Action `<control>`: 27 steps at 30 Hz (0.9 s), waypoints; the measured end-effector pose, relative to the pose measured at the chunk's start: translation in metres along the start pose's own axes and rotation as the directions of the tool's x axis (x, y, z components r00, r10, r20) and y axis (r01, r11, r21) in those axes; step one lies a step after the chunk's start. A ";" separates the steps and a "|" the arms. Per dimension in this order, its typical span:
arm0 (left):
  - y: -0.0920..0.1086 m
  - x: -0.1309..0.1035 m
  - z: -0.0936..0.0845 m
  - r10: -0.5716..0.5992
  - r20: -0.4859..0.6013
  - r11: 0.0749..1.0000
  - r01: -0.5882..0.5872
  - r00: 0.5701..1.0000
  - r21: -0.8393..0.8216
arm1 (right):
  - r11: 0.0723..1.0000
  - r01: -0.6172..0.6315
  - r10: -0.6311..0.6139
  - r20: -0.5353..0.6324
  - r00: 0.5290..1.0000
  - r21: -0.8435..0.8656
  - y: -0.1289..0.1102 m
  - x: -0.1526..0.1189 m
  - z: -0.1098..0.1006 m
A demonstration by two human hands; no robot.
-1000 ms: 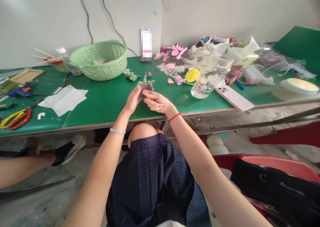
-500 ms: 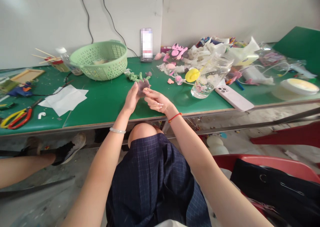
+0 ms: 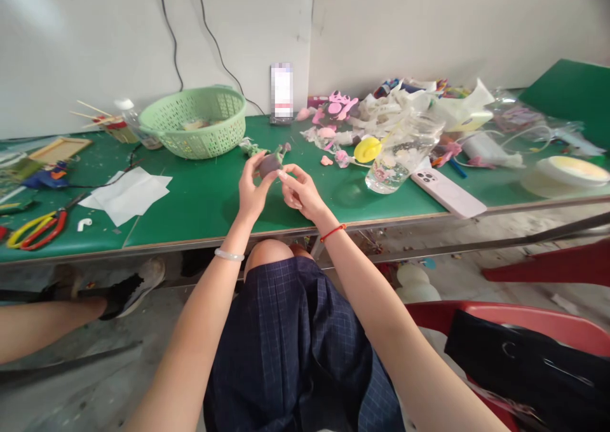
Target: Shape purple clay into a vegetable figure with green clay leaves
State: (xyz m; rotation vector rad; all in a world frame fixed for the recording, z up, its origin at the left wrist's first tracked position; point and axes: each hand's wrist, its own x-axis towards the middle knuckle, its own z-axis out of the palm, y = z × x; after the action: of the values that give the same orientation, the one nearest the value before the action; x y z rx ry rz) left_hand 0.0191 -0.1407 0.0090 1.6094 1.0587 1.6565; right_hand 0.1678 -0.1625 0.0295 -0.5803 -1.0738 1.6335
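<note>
Above the front of the green table, my left hand point(image 3: 253, 187) is wrapped round a dull purple-grey lump point(image 3: 271, 165) that looks like soft modelling clay. My right hand point(image 3: 301, 190) pinches at the lump's right side with thumb and forefinger, its other fingers curled. Just behind the lump are green clay-like pieces point(image 3: 256, 149) and a small purplish piece on a green stem point(image 3: 284, 148); whether these join the lump I cannot tell.
A green basket point(image 3: 210, 130) stands behind left, with white paper point(image 3: 131, 194) and pliers point(image 3: 40, 229) nearer. To the right are a clear jar point(image 3: 398, 155), a yellow lid point(image 3: 368, 149), a pink phone point(image 3: 448, 192) and pink clay figures point(image 3: 340, 107). Another phone point(image 3: 282, 95) leans against the wall.
The lump has been turned, now showing a rounder, smoother face. My left fingers have curled further round it, and my right hand has shifted slightly along its edge. The whole view dipped slightly.
</note>
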 end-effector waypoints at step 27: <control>-0.002 -0.001 -0.002 -0.151 0.006 0.952 0.143 0.989 0.269 | 0.979 -0.202 0.195 -0.247 0.949 -0.002 -0.009 0.010 -0.004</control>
State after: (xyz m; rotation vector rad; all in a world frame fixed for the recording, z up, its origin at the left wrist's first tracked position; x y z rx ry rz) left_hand 0.0165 -0.1408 0.0069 1.6681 1.4028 1.4376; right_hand 0.1726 -0.1515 0.0368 -0.9089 -0.8779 1.6688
